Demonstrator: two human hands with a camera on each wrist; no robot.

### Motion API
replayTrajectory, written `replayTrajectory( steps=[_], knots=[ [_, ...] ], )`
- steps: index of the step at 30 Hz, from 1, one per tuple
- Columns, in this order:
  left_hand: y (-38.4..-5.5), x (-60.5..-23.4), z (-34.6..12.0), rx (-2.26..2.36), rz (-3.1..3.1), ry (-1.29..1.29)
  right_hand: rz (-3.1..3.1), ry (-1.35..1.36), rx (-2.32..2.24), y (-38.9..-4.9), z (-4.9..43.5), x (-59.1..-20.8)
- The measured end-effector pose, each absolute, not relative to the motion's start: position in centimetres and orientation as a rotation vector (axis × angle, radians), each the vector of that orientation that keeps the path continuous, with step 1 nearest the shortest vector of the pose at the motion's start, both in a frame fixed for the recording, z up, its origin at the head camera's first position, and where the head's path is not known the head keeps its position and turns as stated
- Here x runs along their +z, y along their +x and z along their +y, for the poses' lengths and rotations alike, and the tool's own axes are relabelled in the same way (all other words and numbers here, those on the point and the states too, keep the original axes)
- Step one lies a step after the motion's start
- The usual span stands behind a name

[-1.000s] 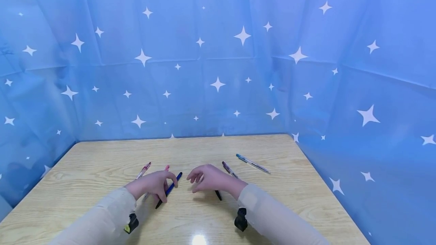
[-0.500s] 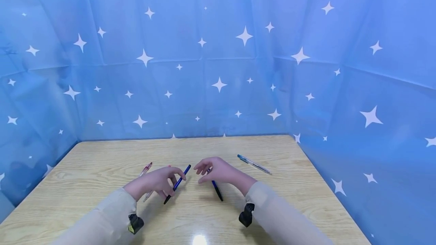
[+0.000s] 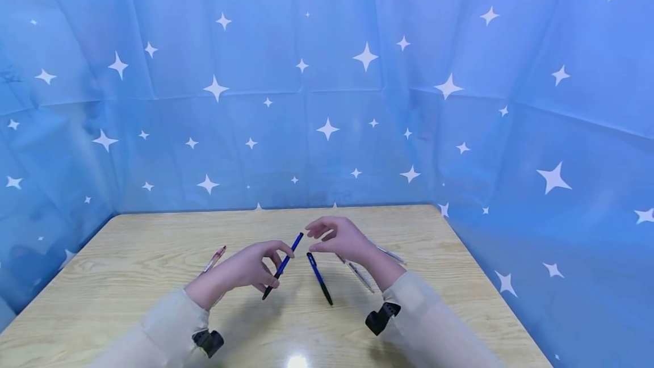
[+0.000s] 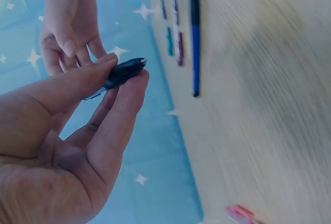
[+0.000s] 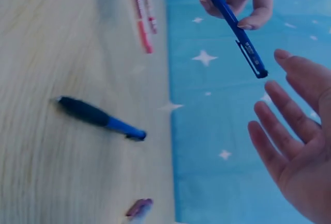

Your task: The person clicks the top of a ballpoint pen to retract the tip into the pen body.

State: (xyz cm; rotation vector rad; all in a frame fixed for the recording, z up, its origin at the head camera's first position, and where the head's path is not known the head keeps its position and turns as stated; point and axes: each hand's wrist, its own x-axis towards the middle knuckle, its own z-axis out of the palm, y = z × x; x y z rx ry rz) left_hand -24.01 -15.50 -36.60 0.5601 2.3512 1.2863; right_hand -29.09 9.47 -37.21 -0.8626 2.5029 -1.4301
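Observation:
My left hand (image 3: 255,266) pinches a blue click pen (image 3: 286,261) with a black grip, raised over the table and tilted. In the right wrist view the pen's clip end (image 5: 261,70) points toward my right hand (image 5: 302,141), whose fingertips stand near it with a gap between. The right hand's fingers are spread and loosely bent, with nothing in them. On the table between the hands lies a second blue pen (image 3: 319,279) with a black grip, its writing tip toward the person.
Under the right forearm lies a clear pen (image 3: 360,277) with a purple end (image 5: 140,207); behind it is another clear pen (image 3: 390,253). A red-ended pen (image 3: 213,259) lies beyond the left wrist. Blue star-printed cloth (image 3: 327,101) surrounds the wooden table (image 3: 434,300).
The left hand has lifted the blue pen off the table and moved it right and up. The right hand has shifted right and away from the person, uncovering the second blue pen.

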Motion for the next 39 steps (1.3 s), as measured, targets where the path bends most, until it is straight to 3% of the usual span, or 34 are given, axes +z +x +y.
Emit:
replayTrajectory(
  steps=[17,28,39],
  knots=[
    [-22.3,-35.2,-11.9,1.532,2.385,0.693,2.548,-0.802,-1.703,-26.7,10.7,-34.4],
    [-21.5,-34.9,-9.6,1.745,2.413,0.694,2.415,-0.701,-2.111,-25.2,10.1,-33.2],
    [-21.1,-35.4,-7.8,1.928,2.477,0.671,2.127,-0.825,-2.433,-24.3,9.2,-32.9]
  ],
)
